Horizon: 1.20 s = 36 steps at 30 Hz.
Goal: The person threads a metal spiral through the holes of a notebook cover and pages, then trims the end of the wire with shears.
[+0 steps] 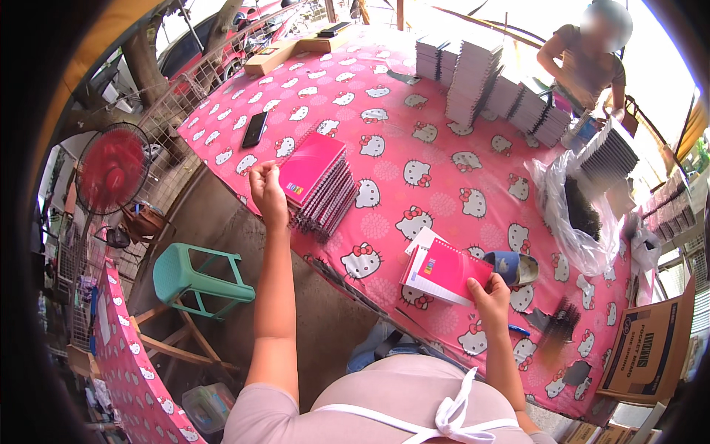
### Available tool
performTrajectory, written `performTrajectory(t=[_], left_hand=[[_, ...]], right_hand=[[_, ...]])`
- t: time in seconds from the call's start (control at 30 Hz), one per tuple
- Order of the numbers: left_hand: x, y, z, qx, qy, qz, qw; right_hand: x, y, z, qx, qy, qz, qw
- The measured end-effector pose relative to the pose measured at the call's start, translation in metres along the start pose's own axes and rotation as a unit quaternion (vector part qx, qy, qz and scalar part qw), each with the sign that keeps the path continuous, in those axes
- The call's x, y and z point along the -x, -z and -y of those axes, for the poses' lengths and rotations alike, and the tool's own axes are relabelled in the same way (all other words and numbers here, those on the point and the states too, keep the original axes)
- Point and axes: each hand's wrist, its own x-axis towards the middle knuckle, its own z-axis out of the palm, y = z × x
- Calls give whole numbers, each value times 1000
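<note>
My left hand (269, 194) is at the left edge of a stack of pink spiral notebooks (325, 185), its fingers curled together near the top cover's corner. Whether anything is pinched in them is hidden. Low over the table's near side, my right hand (489, 296) grips the lower right corner of a pink notebook (450, 268) between thumb and fingers. White sheets stick out from under its pink cover. Just right of that hand lie a blue pen (519, 330) and a pile of dark wire spirals (562, 323). A blue-and-tan round object (512, 268) rests just beyond it.
A pink cat-patterned cloth (414, 174) covers the table. Tall notebook stacks (473, 81) stand at the back; a person (588, 63) works behind them. A plastic bag (584, 214) holds dark spirals. Also around are a phone (254, 130), a green stool (200, 277), a fan (112, 169) and a carton (645, 348).
</note>
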Motion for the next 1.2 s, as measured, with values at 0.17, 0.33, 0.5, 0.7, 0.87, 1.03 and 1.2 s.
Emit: performTrajectory(t=[0.17, 0.33, 0.5, 0.7, 0.87, 1.03, 1.2], left_hand=[[22, -3, -48, -127, -107, -18, 986], [172, -60, -117, 18, -15, 335, 942], [238, -77, -77, -40, -67, 436, 896], [224, -83, -80, -102, -94, 470, 872], [244, -102, -102, -244, -177, 474, 828], [237, -113, -96, -203, -165, 475, 840], [231, -121, -100, -195, -164, 493, 832]], right_hand=[[6, 22, 7, -97, 67, 12, 993], [18, 8, 44, -15, 229, 60, 972], [12, -16, 16, -23, 223, 94, 970], [6, -24, 6, -31, 231, 58, 971], [6, -4, 4, 176, 330, 6, 927], [-28, 165, -31, 374, 104, -343, 855], [-16, 232, -80, 451, -66, -350, 818]])
